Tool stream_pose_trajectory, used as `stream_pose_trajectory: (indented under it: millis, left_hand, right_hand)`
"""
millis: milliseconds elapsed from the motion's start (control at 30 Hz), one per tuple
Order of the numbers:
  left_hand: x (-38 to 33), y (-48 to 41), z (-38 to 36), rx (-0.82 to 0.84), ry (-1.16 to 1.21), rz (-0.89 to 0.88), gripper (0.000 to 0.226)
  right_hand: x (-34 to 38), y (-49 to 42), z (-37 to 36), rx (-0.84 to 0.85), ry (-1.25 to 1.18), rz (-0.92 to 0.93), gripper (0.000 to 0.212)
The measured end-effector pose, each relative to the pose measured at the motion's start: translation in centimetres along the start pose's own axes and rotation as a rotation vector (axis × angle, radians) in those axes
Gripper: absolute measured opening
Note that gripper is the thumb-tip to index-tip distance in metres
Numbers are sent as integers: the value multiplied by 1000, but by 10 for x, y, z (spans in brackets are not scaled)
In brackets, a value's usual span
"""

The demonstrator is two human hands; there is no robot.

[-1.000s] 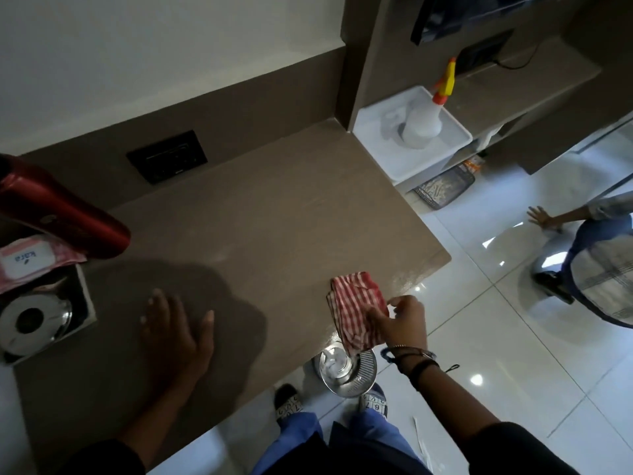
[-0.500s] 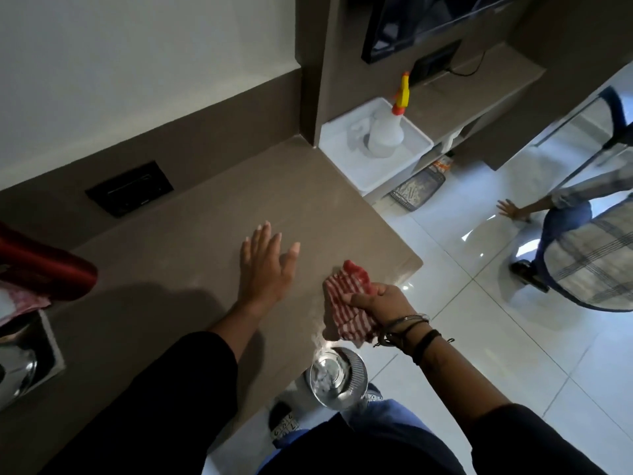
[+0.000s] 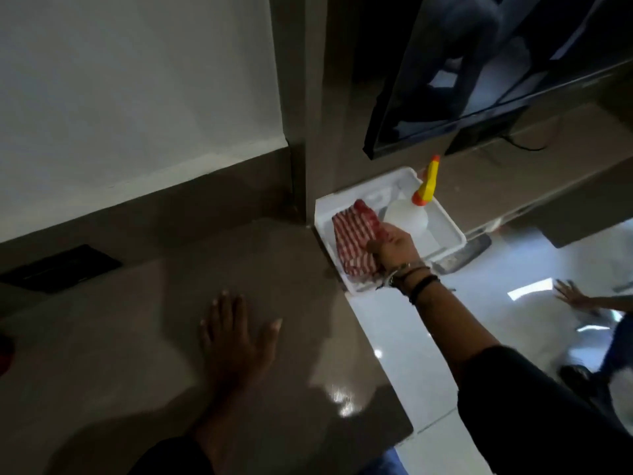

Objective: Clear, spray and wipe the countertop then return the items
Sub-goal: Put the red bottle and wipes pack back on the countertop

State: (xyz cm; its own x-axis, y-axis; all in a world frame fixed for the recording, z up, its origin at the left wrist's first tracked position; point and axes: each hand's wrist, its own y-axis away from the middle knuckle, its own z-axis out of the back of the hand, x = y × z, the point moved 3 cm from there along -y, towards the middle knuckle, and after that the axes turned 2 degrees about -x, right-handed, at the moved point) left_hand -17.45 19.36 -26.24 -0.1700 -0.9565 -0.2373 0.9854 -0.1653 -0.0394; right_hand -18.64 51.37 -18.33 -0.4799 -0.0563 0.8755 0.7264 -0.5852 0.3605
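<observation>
The brown countertop (image 3: 137, 337) fills the lower left of the head view. My left hand (image 3: 236, 334) lies flat on it, palm down, fingers spread, holding nothing. My right hand (image 3: 394, 246) reaches past the counter's right end and grips a red-and-white checked cloth (image 3: 352, 241). The cloth hangs over the near part of a white tray (image 3: 448, 228) on a lower shelf. A clear spray bottle (image 3: 409, 219) with a yellow and orange trigger stands in that tray, just behind my right hand.
A black socket plate (image 3: 58, 269) sits in the backsplash at left. A dark screen (image 3: 479, 63) hangs on the wall above the tray. Another person's hand (image 3: 572, 298) shows low at right over the glossy white floor. A red object (image 3: 5, 354) is cut off at the left edge.
My right hand carried the cloth from the counter's front right corner up and over to the white tray. My left hand shifted right along the counter and stays flat.
</observation>
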Motion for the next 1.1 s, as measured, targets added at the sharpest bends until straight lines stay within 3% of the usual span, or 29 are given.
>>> stream_pose_trajectory:
  millis: [167, 233, 333, 400, 500, 600, 700, 800, 967, 1100]
  left_hand:
    - [-3, -6, -4, 50, -60, 36, 88]
    - [-3, -6, -2, 32, -75, 40, 88]
    - [-4, -4, -4, -31, -66, 23, 86]
    - [-1, -3, -6, -14, -80, 27, 84]
    - [1, -3, -7, 29, -87, 38, 84]
    - [-2, -4, -3, 58, -49, 48, 84]
    - [-9, -3, 8, 47, 13, 43, 82]
    - [-5, 4, 23, -1, 162, 96, 78]
    - [87, 46, 63, -218, 93, 232, 64]
    - [236, 101, 92, -221, -48, 483, 70]
  right_hand:
    - [-14, -86, -29, 134, 44, -81, 20]
    - [-30, -97, -39, 187, 122, -158, 32]
    - [-47, -96, -43, 103, 205, -171, 33]
    - [-50, -90, -42, 44, 408, -60, 33]
    - [-49, -78, -41, 21, 644, 94, 54]
    - [-39, -56, -37, -6, 806, 231, 59]
    - [-12, -14, -45, -50, 771, 487, 54]
    - [16, 45, -69, -53, 619, 752, 31]
    - [46, 143, -171, 284, 513, 761, 39]
    - [65, 221, -309, 576, 550, 625, 76]
